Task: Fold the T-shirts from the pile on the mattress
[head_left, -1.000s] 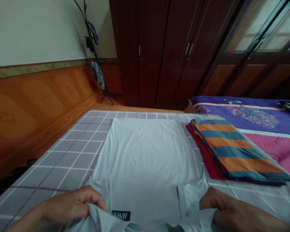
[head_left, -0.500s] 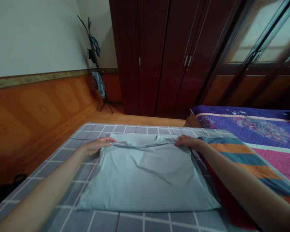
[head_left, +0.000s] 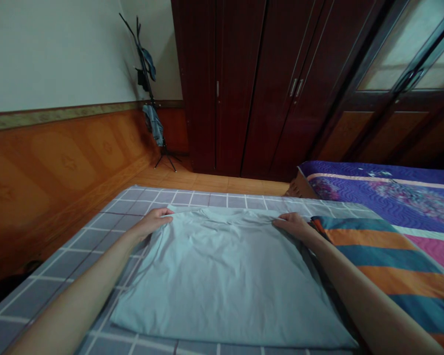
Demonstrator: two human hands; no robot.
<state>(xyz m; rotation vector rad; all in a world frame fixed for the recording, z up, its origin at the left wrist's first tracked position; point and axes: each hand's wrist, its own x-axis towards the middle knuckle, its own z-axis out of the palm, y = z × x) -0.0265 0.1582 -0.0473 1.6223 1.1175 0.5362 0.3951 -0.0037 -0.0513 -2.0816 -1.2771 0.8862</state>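
A pale blue-grey shirt [head_left: 225,276] lies spread on a checked grey bedsheet [head_left: 81,246], with small wrinkles below its far edge. My left hand [head_left: 156,220] pinches the far left corner of the cloth between thumb and fingers. At the far right corner, my right hand [head_left: 291,223] grips the fabric, its thumb on top. The shirt's near edge runs nearly straight across the bottom of the view. Under and beyond my right forearm is a striped orange and teal cloth [head_left: 388,256].
Beyond the sheet stand a dark red wardrobe [head_left: 237,88] and a black coat rack [head_left: 145,74] with clothes on it. A purple patterned bedspread [head_left: 385,190] is at the right. An orange panelled wall [head_left: 66,158] runs along the left.
The shirt's raised, gathered far edge has come down flat, and its near edge now reaches closer to me. My right hand has shifted slightly right. The view has tilted a little.
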